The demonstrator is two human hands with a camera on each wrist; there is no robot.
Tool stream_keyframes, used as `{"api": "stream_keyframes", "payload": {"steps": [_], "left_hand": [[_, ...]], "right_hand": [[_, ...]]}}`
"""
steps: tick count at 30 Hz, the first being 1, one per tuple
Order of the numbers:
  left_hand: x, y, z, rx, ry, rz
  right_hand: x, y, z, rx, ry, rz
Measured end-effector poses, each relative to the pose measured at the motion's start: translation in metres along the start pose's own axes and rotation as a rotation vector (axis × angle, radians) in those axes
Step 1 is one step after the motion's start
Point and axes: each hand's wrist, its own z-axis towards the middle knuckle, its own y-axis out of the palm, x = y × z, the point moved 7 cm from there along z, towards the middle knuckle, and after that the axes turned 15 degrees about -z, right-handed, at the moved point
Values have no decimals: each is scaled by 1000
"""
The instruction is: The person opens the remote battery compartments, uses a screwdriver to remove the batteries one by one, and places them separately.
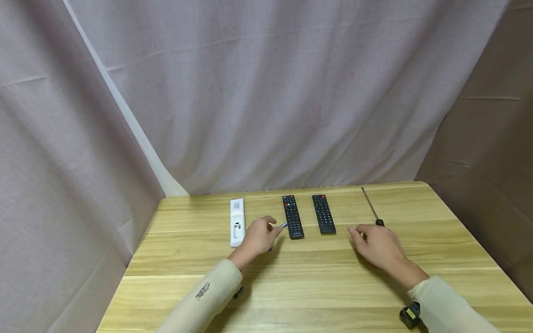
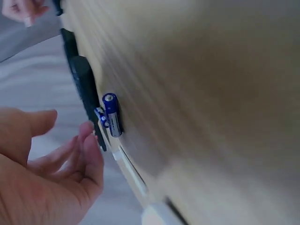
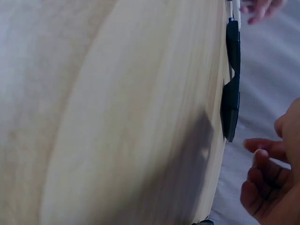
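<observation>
My left hand (image 1: 259,237) hovers over the table between a white remote control (image 1: 237,236) and a black remote control (image 1: 293,217). The white one lies back up with its battery compartment uncovered. In the left wrist view the hand's thumb stands apart from its loosely bent fingers, which hold nothing. Beyond the fingertips, blue-and-silver batteries (image 2: 112,116) are on the table. My right hand (image 1: 376,245), fingers loosely bent and holding nothing, hangs beside a screwdriver (image 1: 370,206) with a black handle. A second black remote control (image 1: 324,214) lies left of that hand.
The wooden table (image 1: 333,286) runs back to a grey-pink curtain (image 1: 291,101). Brownish cloth (image 1: 479,152) hangs along the right side. Dark wrist devices, one by the right sleeve (image 1: 454,305), sit low over the tabletop.
</observation>
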Motion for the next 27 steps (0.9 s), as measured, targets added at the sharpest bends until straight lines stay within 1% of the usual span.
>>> {"api": "stream_keyframes", "payload": {"steps": [5, 6, 9, 12, 15, 18, 21, 24, 27], "left_hand": [[14, 17, 34, 44, 10, 202], [16, 21, 40, 46, 0, 245], [18, 34, 56, 33, -53, 361], [17, 45, 69, 2, -106, 458], [16, 53, 77, -12, -127, 510], [16, 56, 81, -2, -131, 507], [16, 56, 83, 15, -121, 458], [15, 54, 82, 20, -127, 369], [10, 53, 79, 14, -147, 273]], "right_hand": [[-3, -3, -1, 55, -10, 24], [-3, -3, -1, 62, -11, 24], [-4, -2, -2, 70, -28, 25], [-6, -1, -3, 62, -55, 28], [-8, -1, -4, 73, -76, 36], [-10, -2, -5, 102, -90, 39], [-10, -3, -6, 133, -96, 42], [-10, -4, -7, 156, -101, 50], [-11, -5, -8, 168, -107, 65]]}}
